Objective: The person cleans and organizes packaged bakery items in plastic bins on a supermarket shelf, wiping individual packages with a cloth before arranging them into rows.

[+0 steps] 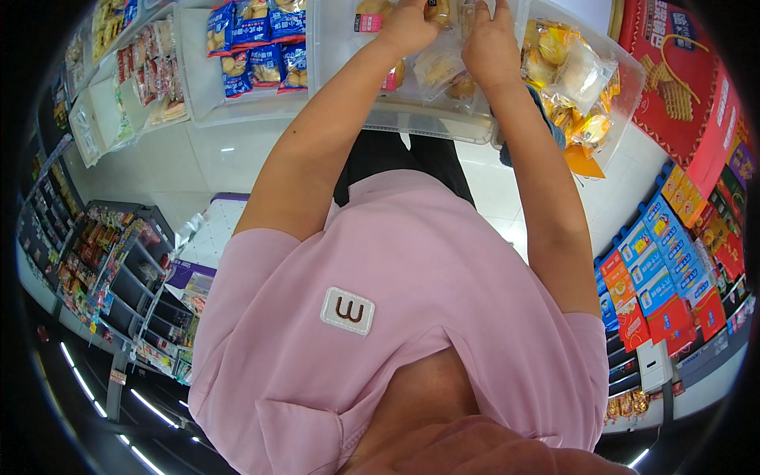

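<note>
At the top edge of the head view, my left hand (409, 27) reaches over a clear plastic bin, its fingers at a wrapped pastry (438, 12). My right hand (490, 41) is beside it, its fingers over another clear-wrapped item (467, 18). The fingertips of both hands are partly cut off by the picture's edge. Below the hands, in the same bin (338, 71), lie several bagged baked goods, among them a clear packet (438, 65) and a round pastry (462, 88). A package with a pink label (371, 22) lies left of my left hand.
Left stands a bin (202, 89) with blue snack packets (264, 65); farther left are more bins of wrapped snacks (151, 71). Right is a bin (626, 77) of yellow-orange packets (546, 47), a dark blue cloth (549, 119) near my right forearm, and a large red box (671, 77). Stocked shelves flank me.
</note>
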Available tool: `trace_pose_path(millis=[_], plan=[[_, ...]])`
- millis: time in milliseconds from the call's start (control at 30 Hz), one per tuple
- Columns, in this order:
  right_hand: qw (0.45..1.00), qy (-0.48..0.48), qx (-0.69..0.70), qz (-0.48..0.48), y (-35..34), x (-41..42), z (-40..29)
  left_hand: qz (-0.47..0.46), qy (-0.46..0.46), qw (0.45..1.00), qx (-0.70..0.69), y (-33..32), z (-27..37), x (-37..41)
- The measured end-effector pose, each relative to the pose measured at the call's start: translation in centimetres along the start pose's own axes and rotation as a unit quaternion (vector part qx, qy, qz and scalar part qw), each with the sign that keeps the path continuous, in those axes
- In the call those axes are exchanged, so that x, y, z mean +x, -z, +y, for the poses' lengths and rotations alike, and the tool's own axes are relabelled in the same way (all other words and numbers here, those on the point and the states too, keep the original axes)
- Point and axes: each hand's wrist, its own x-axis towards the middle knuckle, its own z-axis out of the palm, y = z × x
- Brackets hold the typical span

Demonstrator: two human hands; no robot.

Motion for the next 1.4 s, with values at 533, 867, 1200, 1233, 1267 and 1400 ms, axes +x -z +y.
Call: trace_pose_path(millis=[533,867,1200,1233,1267,1400], plan=[[0.987,-0.081,0.104,0.095,-0.6,0.5,-1.2,0.029,0.076,0.967,-0.242,-3.4,-1.7,0.2],[0.992,-0.076,0.052,0.087,3.4,-0.3,-2.8,0.094,0.058,0.986,-0.125,1.0,1.3,-0.3],[0.943,-0.261,0.077,-0.192,2.8,-5.6,-6.1,0.081,0.063,0.986,0.129,4.5,-0.6,-3.7],[0.942,-0.266,0.083,-0.187,2.4,-5.6,-6.2,0.085,0.08,0.986,0.121,4.7,0.5,-4.1],[0.941,-0.272,0.09,-0.181,2.2,-5.6,-6.2,0.079,0.08,0.986,0.127,4.7,0.2,-4.2],[0.931,-0.284,0.164,-0.159,1.6,-6.4,-5.4,0.084,0.078,0.988,0.103,2.9,-4.6,-3.9]])
